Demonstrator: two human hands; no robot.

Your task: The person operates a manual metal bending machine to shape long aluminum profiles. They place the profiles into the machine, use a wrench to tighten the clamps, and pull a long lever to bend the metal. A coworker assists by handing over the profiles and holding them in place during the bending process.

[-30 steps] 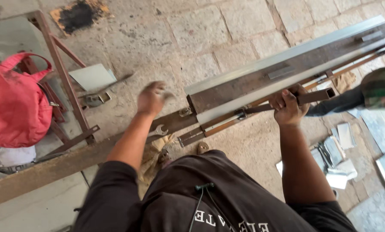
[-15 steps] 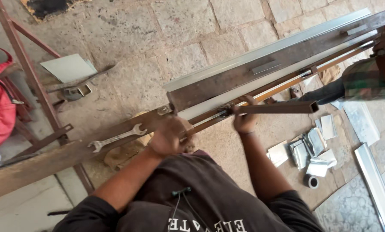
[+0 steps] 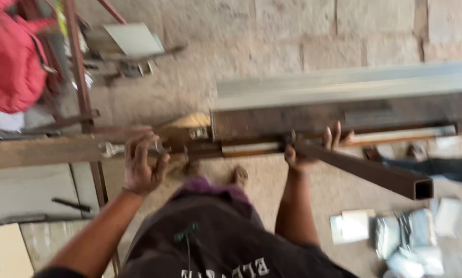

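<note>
One head-worn view, steeply downward and close over the person's own torso, toward the stone floor [image 3: 292, 41].

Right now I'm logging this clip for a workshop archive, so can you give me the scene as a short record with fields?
Setting: paved stone floor, metal workshop clutter
Left hand: by a spanner on the brown beam; grip blurred
Right hand: fingers wrapped on a brown square tube
Above tube: long grey metal profile
Upper left: red bag
Lower right: pale packets on floor
</note>
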